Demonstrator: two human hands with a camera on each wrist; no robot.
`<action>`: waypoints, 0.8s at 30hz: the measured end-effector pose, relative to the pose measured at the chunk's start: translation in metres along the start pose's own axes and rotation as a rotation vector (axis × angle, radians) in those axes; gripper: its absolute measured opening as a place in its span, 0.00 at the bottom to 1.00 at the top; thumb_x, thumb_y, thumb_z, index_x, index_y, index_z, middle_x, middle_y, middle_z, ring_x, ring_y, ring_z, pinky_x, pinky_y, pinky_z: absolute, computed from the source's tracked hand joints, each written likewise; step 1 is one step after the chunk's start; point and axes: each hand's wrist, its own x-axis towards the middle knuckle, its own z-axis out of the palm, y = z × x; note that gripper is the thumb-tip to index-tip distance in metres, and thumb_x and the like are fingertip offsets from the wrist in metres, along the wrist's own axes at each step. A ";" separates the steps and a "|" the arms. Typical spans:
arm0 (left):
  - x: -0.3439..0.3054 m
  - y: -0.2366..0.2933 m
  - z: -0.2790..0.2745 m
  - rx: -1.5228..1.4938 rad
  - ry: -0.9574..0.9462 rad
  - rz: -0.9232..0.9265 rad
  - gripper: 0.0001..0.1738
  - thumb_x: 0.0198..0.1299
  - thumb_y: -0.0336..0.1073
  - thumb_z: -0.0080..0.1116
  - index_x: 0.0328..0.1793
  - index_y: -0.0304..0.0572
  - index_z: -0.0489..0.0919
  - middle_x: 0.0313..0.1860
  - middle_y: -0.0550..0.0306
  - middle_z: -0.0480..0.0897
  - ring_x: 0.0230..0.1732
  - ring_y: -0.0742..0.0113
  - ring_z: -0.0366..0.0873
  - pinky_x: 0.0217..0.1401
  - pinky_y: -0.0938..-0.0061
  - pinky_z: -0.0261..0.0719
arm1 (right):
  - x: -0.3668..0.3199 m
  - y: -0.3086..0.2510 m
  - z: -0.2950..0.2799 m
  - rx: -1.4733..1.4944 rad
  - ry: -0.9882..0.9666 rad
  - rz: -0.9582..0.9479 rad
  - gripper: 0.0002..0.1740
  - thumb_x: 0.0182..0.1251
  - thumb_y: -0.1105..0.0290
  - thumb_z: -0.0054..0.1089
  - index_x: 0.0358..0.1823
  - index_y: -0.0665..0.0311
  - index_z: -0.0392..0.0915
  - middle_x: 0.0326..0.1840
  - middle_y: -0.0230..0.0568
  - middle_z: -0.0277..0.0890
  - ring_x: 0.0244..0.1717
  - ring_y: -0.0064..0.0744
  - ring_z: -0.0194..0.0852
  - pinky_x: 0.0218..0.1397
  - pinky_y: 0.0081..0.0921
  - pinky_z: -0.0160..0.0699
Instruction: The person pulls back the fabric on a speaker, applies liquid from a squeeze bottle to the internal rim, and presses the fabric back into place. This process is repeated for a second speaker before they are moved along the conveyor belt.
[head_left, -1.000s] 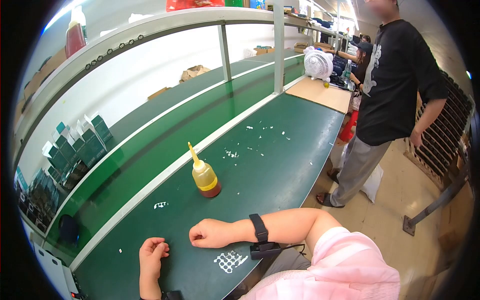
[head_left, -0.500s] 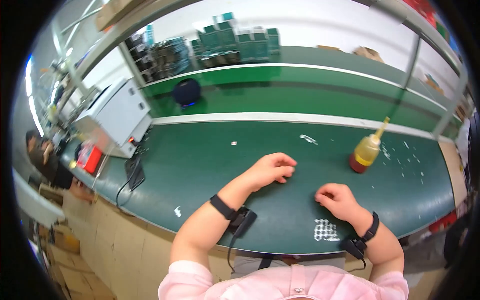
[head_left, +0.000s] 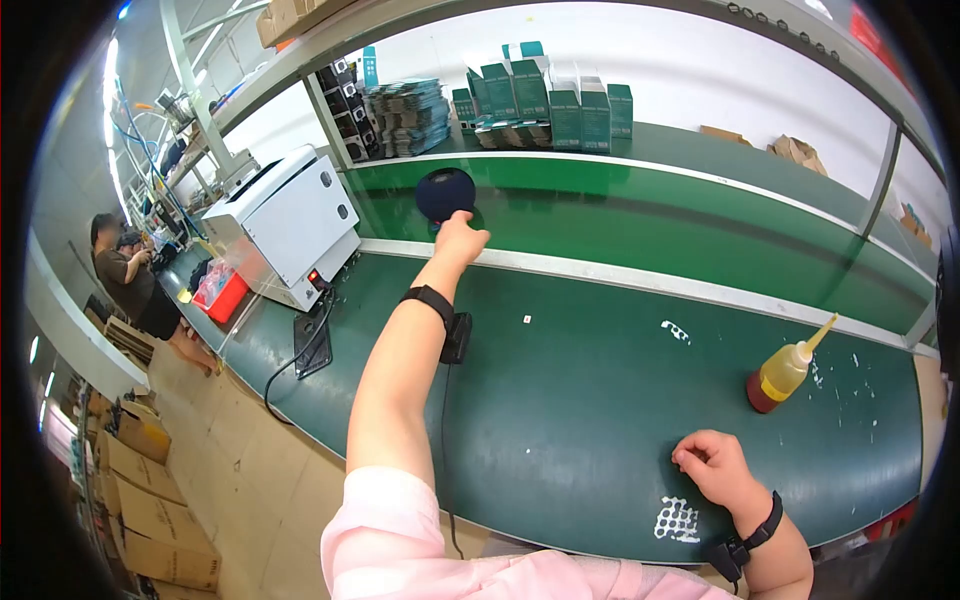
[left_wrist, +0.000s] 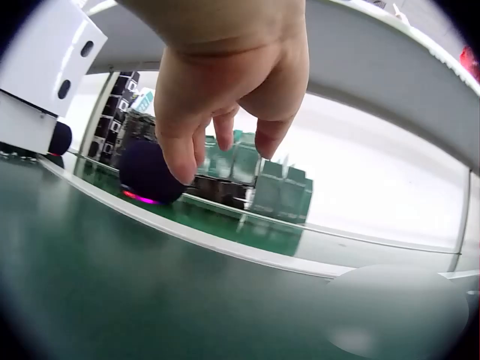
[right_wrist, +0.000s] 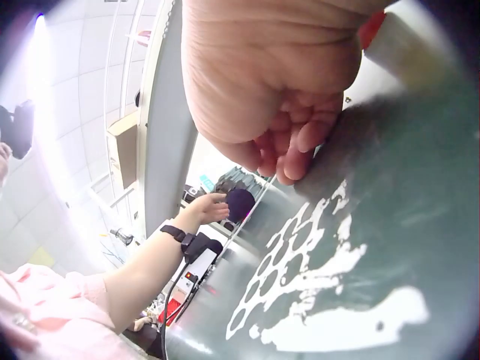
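My left hand (head_left: 460, 243) is stretched out to the back rail, fingertips right at a dark, round speaker (head_left: 445, 190). In the left wrist view the fingers hang down, loosely bent and spread, overlapping the edge of that speaker (left_wrist: 146, 174), whose base glows pink. My right hand (head_left: 716, 468) rests at the front right of the green table, fingers loosely curled with nothing in them. Just in front of it lies a white honeycomb-like patch (head_left: 678, 520), which also shows below the fingers in the right wrist view. A squeeze bottle (head_left: 780, 378) with red liquid stands tilted-looking beyond that hand.
A white machine (head_left: 280, 230) stands at the left, a black phone-like slab (head_left: 313, 345) and cable beside it. Green boxes (head_left: 515, 95) line the back shelf behind a raised rail (head_left: 600, 275). White scraps (head_left: 676, 332) dot the table. People are at the far left.
The view has swung left from the right end of the table. My left hand has moved from the table's middle out to the speaker. The right hand stays near the white patch.
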 end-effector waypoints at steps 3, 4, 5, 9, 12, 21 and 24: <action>0.021 -0.013 -0.001 0.236 0.121 -0.096 0.38 0.46 0.43 0.62 0.67 0.48 0.66 0.64 0.44 0.68 0.63 0.47 0.67 0.63 0.60 0.68 | 0.003 0.012 -0.002 0.046 -0.008 0.043 0.05 0.57 0.73 0.61 0.31 0.69 0.80 0.25 0.34 0.76 0.26 0.18 0.72 0.30 0.17 0.71; 0.024 -0.017 0.000 0.290 0.168 -0.078 0.38 0.47 0.43 0.62 0.68 0.50 0.64 0.66 0.46 0.65 0.65 0.49 0.64 0.63 0.57 0.67 | 0.003 0.012 -0.003 0.054 -0.019 0.061 0.05 0.58 0.73 0.60 0.31 0.68 0.80 0.25 0.34 0.76 0.26 0.18 0.72 0.30 0.17 0.71; 0.028 -0.020 0.002 0.344 0.213 -0.062 0.39 0.48 0.43 0.63 0.68 0.51 0.63 0.69 0.49 0.62 0.68 0.51 0.61 0.64 0.53 0.67 | 0.003 0.010 -0.005 0.062 -0.030 0.081 0.05 0.58 0.73 0.60 0.31 0.68 0.80 0.25 0.34 0.76 0.25 0.18 0.73 0.30 0.17 0.71; 0.054 -0.034 0.015 0.442 0.257 0.029 0.41 0.50 0.43 0.62 0.71 0.52 0.59 0.73 0.56 0.57 0.72 0.55 0.54 0.64 0.46 0.64 | 0.006 0.008 -0.007 0.100 -0.056 0.099 0.05 0.59 0.73 0.60 0.32 0.68 0.80 0.26 0.34 0.77 0.25 0.17 0.74 0.30 0.16 0.72; 0.071 -0.031 0.019 0.428 0.239 0.071 0.42 0.52 0.43 0.62 0.73 0.53 0.55 0.74 0.62 0.55 0.74 0.58 0.50 0.62 0.40 0.61 | 0.006 0.008 -0.008 0.116 -0.060 0.082 0.04 0.60 0.74 0.59 0.32 0.67 0.80 0.26 0.34 0.78 0.26 0.17 0.74 0.29 0.15 0.72; 0.095 -0.027 0.031 0.541 0.273 0.212 0.43 0.46 0.42 0.67 0.70 0.52 0.60 0.67 0.61 0.63 0.70 0.58 0.55 0.60 0.43 0.65 | 0.007 0.008 -0.012 0.190 -0.090 0.119 0.03 0.61 0.76 0.58 0.33 0.67 0.79 0.27 0.33 0.78 0.26 0.16 0.74 0.29 0.14 0.71; 0.096 -0.026 0.029 0.581 0.365 0.282 0.39 0.33 0.40 0.75 0.57 0.51 0.71 0.53 0.60 0.71 0.59 0.58 0.66 0.56 0.51 0.69 | 0.008 0.008 -0.012 0.206 -0.092 0.146 0.02 0.61 0.76 0.59 0.33 0.67 0.79 0.27 0.33 0.78 0.25 0.15 0.74 0.29 0.14 0.71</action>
